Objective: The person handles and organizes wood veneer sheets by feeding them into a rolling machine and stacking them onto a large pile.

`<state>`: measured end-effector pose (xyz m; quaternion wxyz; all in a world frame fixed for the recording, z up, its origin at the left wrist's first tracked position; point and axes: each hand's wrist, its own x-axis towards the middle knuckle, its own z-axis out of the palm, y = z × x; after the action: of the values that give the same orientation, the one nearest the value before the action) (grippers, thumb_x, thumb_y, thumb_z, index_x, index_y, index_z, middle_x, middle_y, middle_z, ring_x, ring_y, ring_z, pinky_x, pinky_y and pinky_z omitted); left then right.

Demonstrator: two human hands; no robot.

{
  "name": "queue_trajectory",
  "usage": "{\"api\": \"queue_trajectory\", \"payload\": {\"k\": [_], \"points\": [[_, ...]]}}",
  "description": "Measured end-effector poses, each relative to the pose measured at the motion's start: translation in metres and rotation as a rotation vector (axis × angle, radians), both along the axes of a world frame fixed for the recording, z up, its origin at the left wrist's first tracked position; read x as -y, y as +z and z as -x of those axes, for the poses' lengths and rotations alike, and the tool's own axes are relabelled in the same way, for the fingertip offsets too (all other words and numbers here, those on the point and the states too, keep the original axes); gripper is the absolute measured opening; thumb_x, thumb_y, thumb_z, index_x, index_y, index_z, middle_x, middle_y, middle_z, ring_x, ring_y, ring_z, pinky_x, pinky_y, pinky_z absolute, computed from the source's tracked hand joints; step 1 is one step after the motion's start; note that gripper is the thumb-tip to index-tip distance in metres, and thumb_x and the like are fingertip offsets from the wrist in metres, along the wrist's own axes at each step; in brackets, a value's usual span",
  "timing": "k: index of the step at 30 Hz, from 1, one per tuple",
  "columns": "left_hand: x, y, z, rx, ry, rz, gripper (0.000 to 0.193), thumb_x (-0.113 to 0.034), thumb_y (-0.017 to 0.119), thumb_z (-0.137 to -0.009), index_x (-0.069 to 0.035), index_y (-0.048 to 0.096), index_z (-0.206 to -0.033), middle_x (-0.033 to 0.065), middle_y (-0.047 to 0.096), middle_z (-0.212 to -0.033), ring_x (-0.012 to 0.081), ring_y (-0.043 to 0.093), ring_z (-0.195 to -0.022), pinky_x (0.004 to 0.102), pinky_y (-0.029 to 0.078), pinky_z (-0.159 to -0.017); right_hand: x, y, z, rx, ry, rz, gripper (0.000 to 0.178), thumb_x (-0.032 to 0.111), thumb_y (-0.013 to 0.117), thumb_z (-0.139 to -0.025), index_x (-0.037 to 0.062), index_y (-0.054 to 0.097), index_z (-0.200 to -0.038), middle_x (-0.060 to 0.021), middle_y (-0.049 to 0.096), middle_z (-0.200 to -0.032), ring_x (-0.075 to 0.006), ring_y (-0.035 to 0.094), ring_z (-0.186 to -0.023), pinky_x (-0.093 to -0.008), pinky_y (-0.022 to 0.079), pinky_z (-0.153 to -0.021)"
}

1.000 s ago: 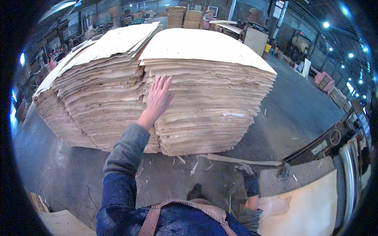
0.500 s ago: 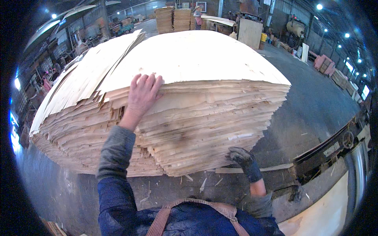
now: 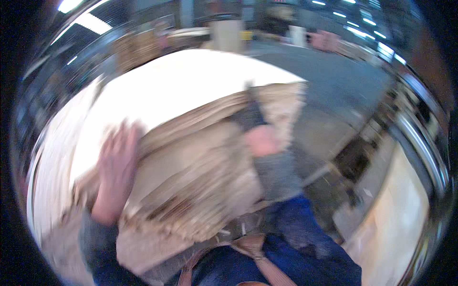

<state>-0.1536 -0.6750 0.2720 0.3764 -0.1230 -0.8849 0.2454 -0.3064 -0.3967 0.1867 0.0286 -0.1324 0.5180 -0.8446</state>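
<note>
A tall stack of pale wood veneer sheets stands right in front of me, its ragged edges facing my body. My bare left hand lies over the top front edge towards the left, fingers stretched out on the upper sheets. At the right part of the front edge is my right hand, in a dark glove and raised to the level of the top sheets. Motion smears its fingers, so their grip cannot be made out.
Another pile of veneer adjoins the stack on the left. To the right are a machine with a shiny metal roller and a pale sheet lying beside it. Grey floor stretches beyond the stack, with pink blocks farther back.
My right hand has risen from low beside the stack to its top front edge. My left hand remains on the top edge. The view has swung to the right and is blurred.
</note>
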Motion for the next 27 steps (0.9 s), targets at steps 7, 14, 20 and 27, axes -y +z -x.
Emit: {"api": "queue_trajectory", "payload": {"k": [7,14,20,27], "points": [[-0.002,-0.067,-0.006,0.243,0.188,0.015,0.051,0.002,0.043,-0.076,0.0,0.032,-0.126,0.0216,0.044,-0.118,0.0338,0.051,-0.096,0.0377,0.045,-0.074,0.029,-0.005,0.034,0.189,-0.078,0.477,0.037,0.023,0.068,-0.072,0.0017,0.056,-0.099,-0.0123,0.06,-0.088,-0.0238,0.057,-0.066,-0.0363,0.048,-0.058],[0.006,-0.065,0.001,0.302,0.12,0.072,0.051,0.003,0.042,-0.076,0.0,0.03,-0.126,0.0239,0.04,-0.121,0.038,0.052,-0.091,0.0401,0.045,-0.072,0.026,-0.025,0.04,0.176,-0.249,0.428,0.02,0.015,0.068,-0.068,0.0016,0.062,-0.082,-0.0088,0.061,-0.077,-0.0202,0.057,-0.062,-0.0329,0.047,-0.055],[-0.005,-0.07,-0.059,0.316,0.251,0.026,0.056,-0.001,0.047,-0.077,-0.001,0.027,-0.129,0.0236,0.038,-0.125,0.0376,0.049,-0.102,0.0406,0.045,-0.076,0.019,-0.037,-0.016,0.167,-0.118,0.496,0.026,0.018,0.069,-0.069,0.0025,0.059,-0.088,-0.006,0.058,-0.073,-0.0186,0.056,-0.064,-0.0317,0.047,-0.058],[-0.118,-0.085,-0.196,0.295,0.1,0.036,0.055,-0.004,0.049,-0.072,0.002,0.034,-0.125,0.026,0.039,-0.122,0.0402,0.045,-0.105,0.0405,0.042,-0.084,-0.098,-0.07,-0.174,0.3,-0.049,0.546,0.022,0.006,0.063,-0.074,-0.0003,0.058,-0.095,-0.0099,0.059,-0.093,-0.0212,0.057,-0.084,-0.0342,0.05,-0.074]]}}
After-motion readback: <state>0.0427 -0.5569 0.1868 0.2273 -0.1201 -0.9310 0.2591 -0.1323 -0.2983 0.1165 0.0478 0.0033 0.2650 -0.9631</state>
